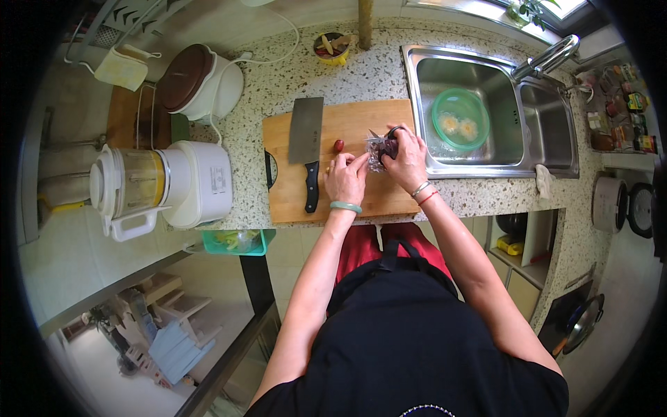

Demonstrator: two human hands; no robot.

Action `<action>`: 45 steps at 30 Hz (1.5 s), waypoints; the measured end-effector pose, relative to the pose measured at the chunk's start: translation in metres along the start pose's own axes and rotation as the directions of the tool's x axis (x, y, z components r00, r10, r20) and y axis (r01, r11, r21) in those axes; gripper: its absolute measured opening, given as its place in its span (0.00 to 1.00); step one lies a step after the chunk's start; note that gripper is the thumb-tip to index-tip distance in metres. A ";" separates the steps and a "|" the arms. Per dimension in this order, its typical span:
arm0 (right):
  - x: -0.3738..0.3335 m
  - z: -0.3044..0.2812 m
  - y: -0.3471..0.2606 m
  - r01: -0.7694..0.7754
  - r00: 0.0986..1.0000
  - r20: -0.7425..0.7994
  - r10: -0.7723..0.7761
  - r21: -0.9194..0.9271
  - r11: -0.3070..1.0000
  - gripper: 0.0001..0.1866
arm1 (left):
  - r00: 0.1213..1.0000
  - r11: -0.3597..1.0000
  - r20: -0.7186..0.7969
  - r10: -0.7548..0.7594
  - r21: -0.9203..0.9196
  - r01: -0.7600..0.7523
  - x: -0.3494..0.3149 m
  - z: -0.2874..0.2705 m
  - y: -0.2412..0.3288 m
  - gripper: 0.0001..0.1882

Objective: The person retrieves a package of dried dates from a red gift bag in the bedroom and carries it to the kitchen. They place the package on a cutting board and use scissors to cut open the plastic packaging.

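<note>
My right hand [408, 161] is closed around what look like dark-handled scissors [374, 136], their metal blades pointing left. Below the blades, against the same hand, lies a small clear plastic bag [375, 154] with dark reddish contents. My left hand [346, 177] rests low over the cutting board [288, 198], its thumb and forefinger pinching at the bag's left edge. One red date [339, 146] sits on the wood just beyond my left fingers. A cleaver [306, 132] with a black handle lies left of that hand, blade away from me.
On the right is a steel sink [497, 76] holding a green bowl [461, 118] with two pale, round pieces in water. A white blender [198, 184] and a white cooker with a brown lid [187, 76] stand left. Behind the board is a small yellow bowl [332, 48].
</note>
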State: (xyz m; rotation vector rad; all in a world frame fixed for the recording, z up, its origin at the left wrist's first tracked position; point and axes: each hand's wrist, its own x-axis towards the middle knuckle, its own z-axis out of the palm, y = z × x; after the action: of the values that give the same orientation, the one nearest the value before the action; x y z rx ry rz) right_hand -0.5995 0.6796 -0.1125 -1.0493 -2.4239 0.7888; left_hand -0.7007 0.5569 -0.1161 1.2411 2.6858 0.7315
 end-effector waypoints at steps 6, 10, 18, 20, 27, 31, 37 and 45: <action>0.010 0.009 0.014 -0.143 0.986 0.094 0.138 0.048 0.989 0.19 | 1.000 1.000 0.023 0.005 -0.026 -0.005 0.003 0.005 -0.003 0.10; 0.013 0.012 0.023 -0.239 0.964 0.144 0.224 0.098 0.966 0.17 | 1.000 0.998 0.013 -0.027 -0.056 0.027 0.002 0.015 -0.007 0.12; 0.011 0.018 0.028 -0.300 0.947 0.168 0.275 0.154 0.941 0.17 | 0.992 0.991 -0.003 -0.128 -0.048 0.128 0.004 0.019 0.005 0.14; 0.010 0.021 0.032 -0.281 0.957 0.139 0.256 0.207 0.937 0.17 | 0.994 0.994 -0.002 -0.105 -0.038 0.105 0.005 0.019 0.007 0.14; 0.010 0.016 0.028 -0.204 0.975 0.138 0.176 0.224 0.953 0.15 | 0.998 0.998 0.039 0.039 -0.052 -0.037 0.013 0.016 0.001 0.10; 0.007 0.017 0.025 -0.258 0.966 0.077 0.247 0.222 0.940 0.14 | 0.991 0.990 -0.041 0.127 -0.057 -0.130 0.017 0.006 0.000 0.10; 0.006 0.019 0.035 -0.326 0.944 0.071 0.322 0.341 0.881 0.14 | 0.982 0.877 0.071 -0.174 -0.442 0.187 0.013 -0.010 -0.026 0.09; -0.002 0.022 0.056 -0.346 0.921 0.103 0.375 0.657 0.670 0.12 | 0.996 0.998 0.057 -0.066 -0.011 0.066 0.015 -0.013 -0.020 0.11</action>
State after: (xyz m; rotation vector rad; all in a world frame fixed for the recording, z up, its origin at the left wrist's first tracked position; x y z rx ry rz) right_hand -0.5799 0.7028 -0.1646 -1.2109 -1.6471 1.5988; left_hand -0.7282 0.5515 -0.1125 1.1463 2.6580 0.6939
